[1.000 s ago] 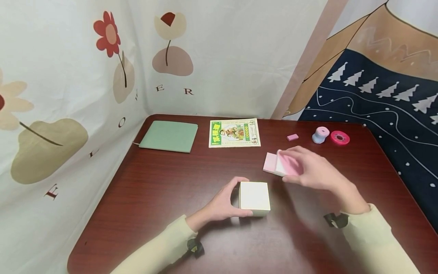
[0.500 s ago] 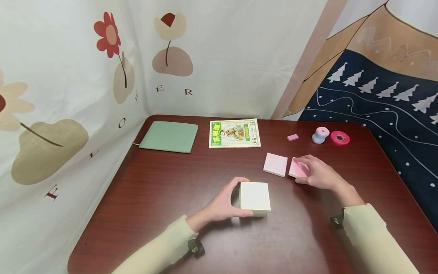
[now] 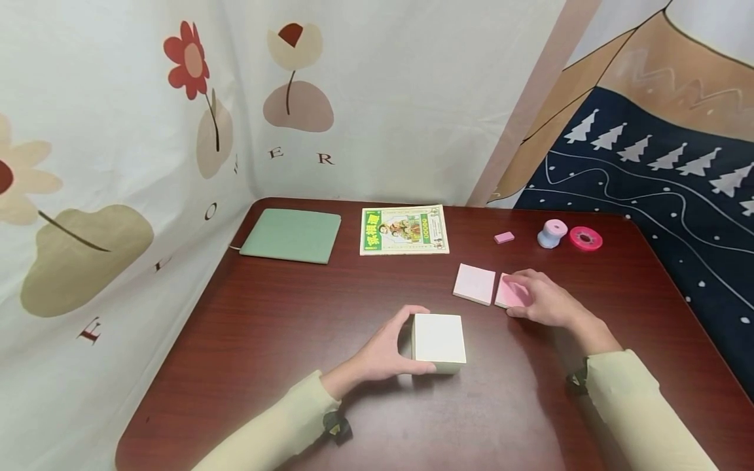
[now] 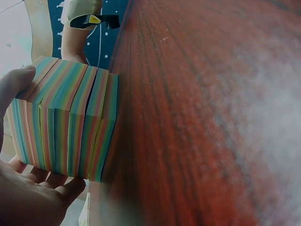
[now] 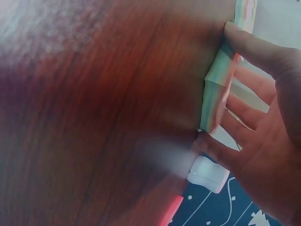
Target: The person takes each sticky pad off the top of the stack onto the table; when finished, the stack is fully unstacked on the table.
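Pink pad farther right, between right fingers

1. Bright, soft light seems to fall from above: the paper block in the left hand shines nearly white on top, its near side duller.
2. Between the two sleeves, the glossy tabletop shows a pale sheen.
3. A soft shadow trails nearer the person from the right hand, whose fingers partly shade the pink pad.
4. The left-wrist view is dimmer, milky glare lying well away from the hand.
5. The right-wrist view blurs the wood, with hazy glare far across from the hand.
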Available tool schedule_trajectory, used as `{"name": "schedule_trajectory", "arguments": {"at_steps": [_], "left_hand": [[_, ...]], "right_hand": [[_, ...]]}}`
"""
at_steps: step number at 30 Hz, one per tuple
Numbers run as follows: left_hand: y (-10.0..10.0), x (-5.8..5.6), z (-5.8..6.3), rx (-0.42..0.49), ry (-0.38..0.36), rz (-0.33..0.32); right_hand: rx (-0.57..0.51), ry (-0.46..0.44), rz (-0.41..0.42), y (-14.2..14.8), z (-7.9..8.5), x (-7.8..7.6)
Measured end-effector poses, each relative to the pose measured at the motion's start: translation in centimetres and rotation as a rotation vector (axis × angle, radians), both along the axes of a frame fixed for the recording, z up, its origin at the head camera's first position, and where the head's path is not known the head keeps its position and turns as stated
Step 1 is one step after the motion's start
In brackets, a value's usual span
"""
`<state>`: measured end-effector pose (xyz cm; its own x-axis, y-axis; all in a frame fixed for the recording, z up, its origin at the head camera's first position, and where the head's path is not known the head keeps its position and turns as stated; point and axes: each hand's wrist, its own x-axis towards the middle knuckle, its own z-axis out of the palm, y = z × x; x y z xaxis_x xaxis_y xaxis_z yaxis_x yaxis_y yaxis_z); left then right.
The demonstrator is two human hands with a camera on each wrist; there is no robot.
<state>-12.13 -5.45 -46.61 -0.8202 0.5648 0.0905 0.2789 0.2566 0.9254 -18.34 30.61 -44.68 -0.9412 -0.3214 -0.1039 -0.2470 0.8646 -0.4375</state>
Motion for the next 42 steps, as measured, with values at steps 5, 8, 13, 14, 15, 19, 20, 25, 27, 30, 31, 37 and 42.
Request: {"name": "schedule_trajectory", "arguments": {"at_steps": [5,8,13,14,15,19,20,25,27,30,31,37,42], "left_hand": [[0.0,0.0,0.0,-0.004,0.002,0.001],[0.0,0.0,0.1,-0.007,0.003,0.001],[0.0,0.0,0.1,-0.005,-0.002,0.0],[0.0,0.0,0.0,-0.005,-0.002,0.0],[0.0,0.0,0.0,-0.003,-0.002,0.0],[0.0,0.0,0.0,0.0,0.0,-0.003],[0.0,0.0,0.0,0.001,0.001,-0.005],[0.0,-0.1,0.0,0.006,0.0,-0.01],[0.0,-0.1,0.0,0.008,0.0,-0.012],[-0.1,0.0,-0.1,0.004,0.006,-0.01],[-0.1,0.0,-0.1,0.0,0.007,-0.009],[-0.1,0.0,-0.2,-0.022,0.012,-0.001],[-0.1,-0.1,-0.2,-0.045,0.022,-0.006]], "right_hand": [[-0.001,-0.007,0.001,-0.1,0.1,0.0],[0.004,-0.012,0.006,-0.1,0.2,0.1],[0.012,0.007,0.013,-0.2,0.7,0.1],[0.013,0.019,0.018,-0.2,0.9,0.2],[0.015,0.031,0.02,-0.3,1.1,0.2],[0.0,0.108,0.075,-1.3,2.5,0.5],[-0.004,0.13,0.095,-1.8,3.0,0.6],[-0.027,0.197,0.18,-4.8,5.5,1.9],[-0.037,0.213,0.218,-6.3,6.2,2.7],[-0.066,0.248,0.321,-8.5,6.9,3.8],[-0.076,0.255,0.354,-9.2,7.0,4.2],[-0.081,0.246,0.489,-12.3,6.3,5.9],[-0.049,0.226,0.514,-13.5,5.3,6.8]]}}
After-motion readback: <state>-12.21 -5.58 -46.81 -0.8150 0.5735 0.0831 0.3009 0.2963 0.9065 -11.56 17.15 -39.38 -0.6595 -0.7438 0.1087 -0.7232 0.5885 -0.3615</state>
